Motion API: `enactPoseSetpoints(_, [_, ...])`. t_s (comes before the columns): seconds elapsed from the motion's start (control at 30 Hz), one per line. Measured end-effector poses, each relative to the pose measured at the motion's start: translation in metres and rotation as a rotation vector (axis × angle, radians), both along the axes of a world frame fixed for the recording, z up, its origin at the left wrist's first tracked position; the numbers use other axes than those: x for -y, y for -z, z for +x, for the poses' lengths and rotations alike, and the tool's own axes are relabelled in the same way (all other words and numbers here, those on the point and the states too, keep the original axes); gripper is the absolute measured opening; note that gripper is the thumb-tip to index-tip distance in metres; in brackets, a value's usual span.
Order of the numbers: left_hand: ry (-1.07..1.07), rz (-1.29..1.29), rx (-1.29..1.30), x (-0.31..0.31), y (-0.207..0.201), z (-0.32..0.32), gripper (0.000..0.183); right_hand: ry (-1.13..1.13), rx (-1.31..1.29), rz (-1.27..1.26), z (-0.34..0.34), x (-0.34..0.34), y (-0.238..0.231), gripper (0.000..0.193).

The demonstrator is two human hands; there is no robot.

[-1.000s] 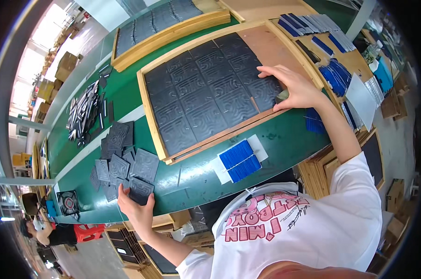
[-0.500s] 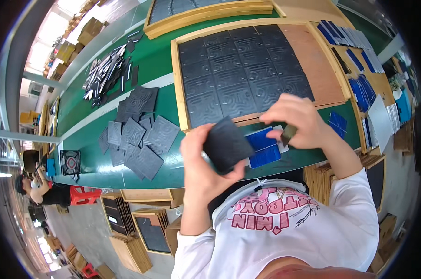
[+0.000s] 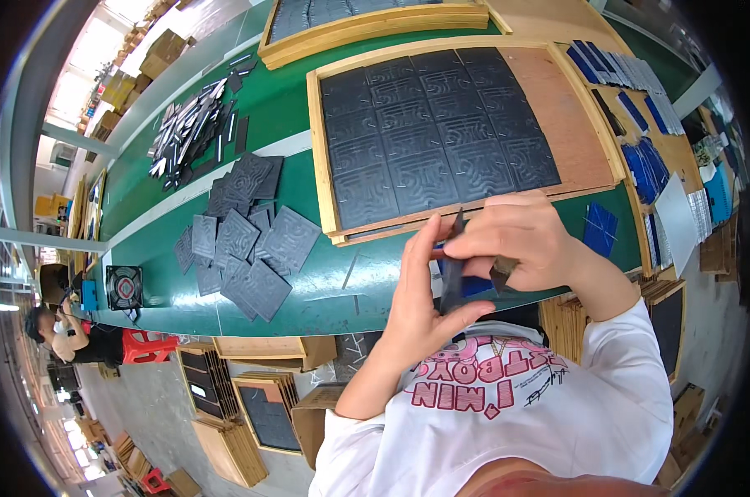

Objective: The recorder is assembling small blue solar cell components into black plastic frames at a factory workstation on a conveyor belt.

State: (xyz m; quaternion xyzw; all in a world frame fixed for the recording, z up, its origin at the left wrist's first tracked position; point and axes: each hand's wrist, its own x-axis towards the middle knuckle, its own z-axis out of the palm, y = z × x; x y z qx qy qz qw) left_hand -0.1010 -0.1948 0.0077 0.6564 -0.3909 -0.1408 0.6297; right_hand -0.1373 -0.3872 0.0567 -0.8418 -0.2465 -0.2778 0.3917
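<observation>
Above the near edge of the green table [image 3: 334, 308], the left hand [image 3: 420, 302] is holding a dark tile [image 3: 452, 282] between thumb and fingers, while the right hand [image 3: 526, 238], fingers narrow, is touching it and holding a small olive block [image 3: 502, 271].

I have one thin, dark grey tile [image 3: 452, 286] held edge-on at the near side, right of centre, between the left hand [image 3: 410, 311] and right hand [image 3: 524, 236]. I note one small, olive-brown block [image 3: 502, 272] in the right hand, beside the tile.
</observation>
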Motion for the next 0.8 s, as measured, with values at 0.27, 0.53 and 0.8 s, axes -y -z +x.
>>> enactPoseSetpoints(0.27, [0.261,-0.510,-1.063,0.003,-0.011,-0.012,0.099,0.228,0.124,-0.152,0.013,0.001,0.001,0.042])
enactPoseSetpoints(0.53, [0.430,-0.473,-1.199,0.003,-0.009,-0.004,0.063,0.300,0.191,-0.280,0.016,0.007,0.013,0.035])
enactPoseSetpoints(0.8, [0.290,-0.525,-1.128,0.005,-0.007,-0.003,0.066,0.148,0.152,-0.317,0.005,-0.008,0.012,0.030])
